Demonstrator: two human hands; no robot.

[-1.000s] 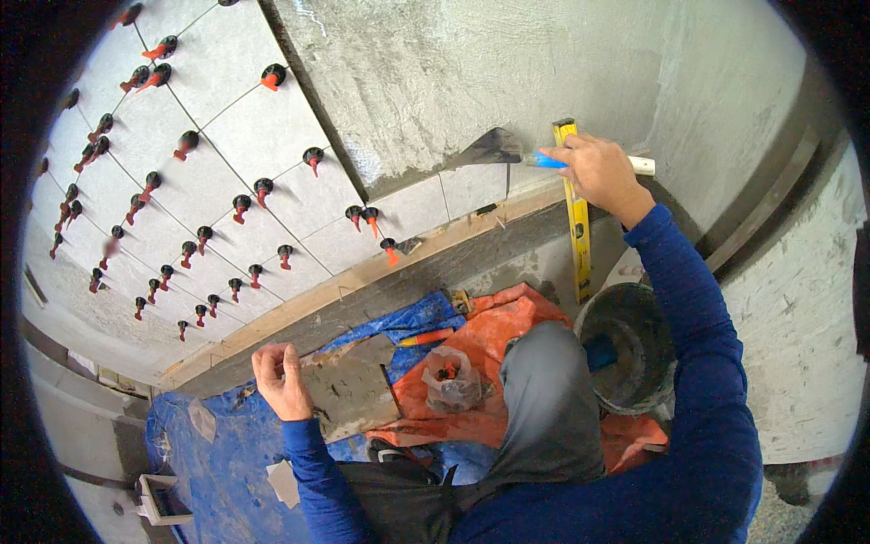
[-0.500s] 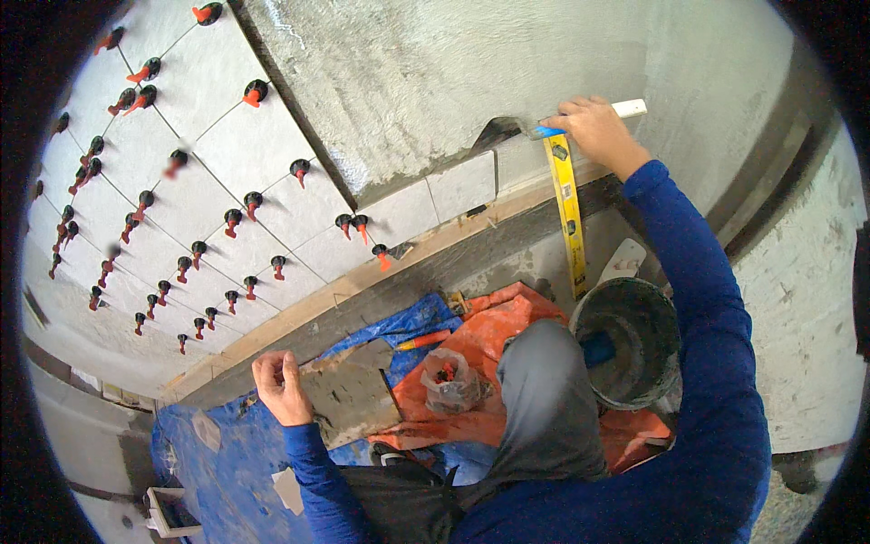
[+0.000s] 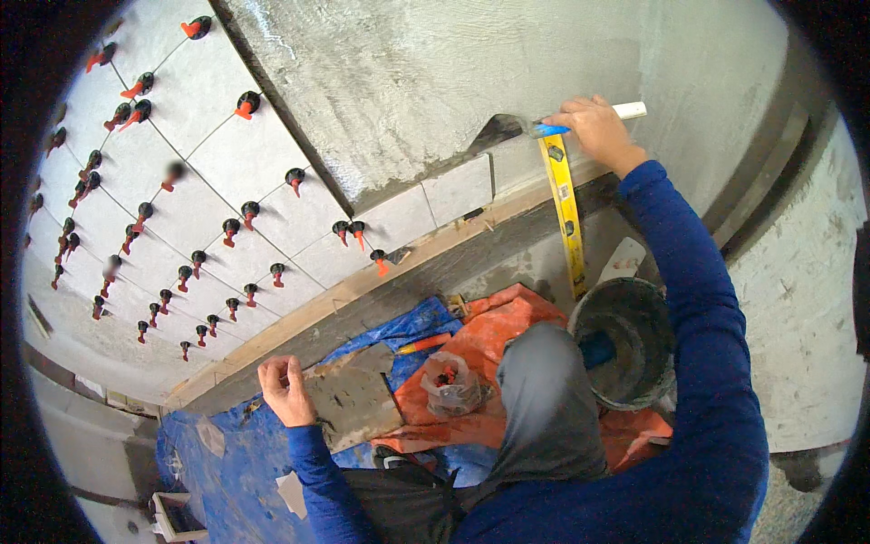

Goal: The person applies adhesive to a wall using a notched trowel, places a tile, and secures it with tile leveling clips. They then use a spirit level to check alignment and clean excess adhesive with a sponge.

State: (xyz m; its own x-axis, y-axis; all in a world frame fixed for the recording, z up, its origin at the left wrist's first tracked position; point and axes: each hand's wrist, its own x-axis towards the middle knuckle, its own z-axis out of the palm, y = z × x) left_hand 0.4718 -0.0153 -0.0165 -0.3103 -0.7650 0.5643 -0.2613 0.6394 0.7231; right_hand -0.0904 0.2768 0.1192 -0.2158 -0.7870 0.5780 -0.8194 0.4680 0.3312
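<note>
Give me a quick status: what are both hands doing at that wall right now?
Right hand grips blue-handled steel trowel, blade on grey mortared wall. Left hand holds mortar-caked board low. Yellow spirit level leans beside the trowel.

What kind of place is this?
Probably a room being tiled: pale grey wall tiles held by red-and-black levelling clips, wet grey mortar spread above, and a mortar-smeared round bucket beside blue and orange tarps.

Grey wall tiles [image 3: 190,172] at far left, studded with red-and-black levelling clips [image 3: 246,103]. Yellow spirit level [image 3: 564,210] leans on wall at right. Grey bucket [image 3: 625,340] near right. Orange sheet [image 3: 494,331] over blue tarp [image 3: 227,453]. Clear bag of clips [image 3: 450,383] on sheet.
</note>
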